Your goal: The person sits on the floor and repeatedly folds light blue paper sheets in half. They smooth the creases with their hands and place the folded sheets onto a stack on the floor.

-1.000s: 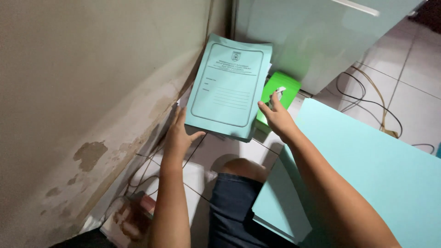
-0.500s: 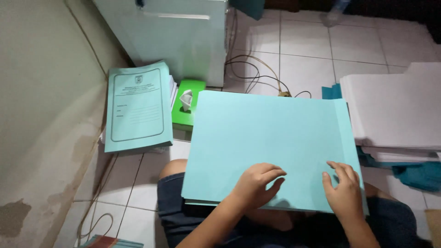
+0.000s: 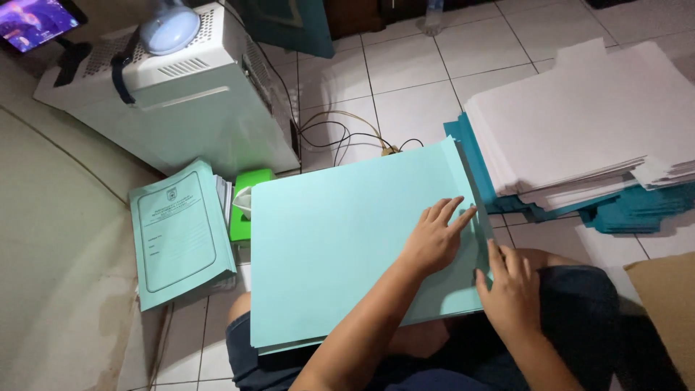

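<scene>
White floor tiles point(image 3: 405, 80) fill the head view, with a pale wall on the left and the person seated low, a large light-blue folder point(image 3: 347, 246) lying flat across the lap; the left hand point(image 3: 433, 239) rests palm down on the folder's right part, fingers spread and pointing to the right edge, pressing and not pinching; the right hand point(image 3: 512, 289) sits at the folder's right edge near the lower corner, fingers curled over the margin, and it seems to hold the edge between thumb and fingers, though the thumb is hidden and I cannot tell for sure; a narrow strip along that edge looks creased or folded over.

To do this well, I judge that the flat hand should keep its weight on the sheet so it cannot slide on the lap, while the other hand runs along the crease from one end to the other, keeping edges flush.

Left of the folder a stack of printed booklets point(image 3: 181, 235) leans by the wall; a green box point(image 3: 246, 203) lies between them; behind stands a white appliance point(image 3: 188, 108) with cables point(image 3: 340, 134); at right, a heap of white sheets point(image 3: 586, 123) lies on dark teal folders point(image 3: 630, 210).
</scene>
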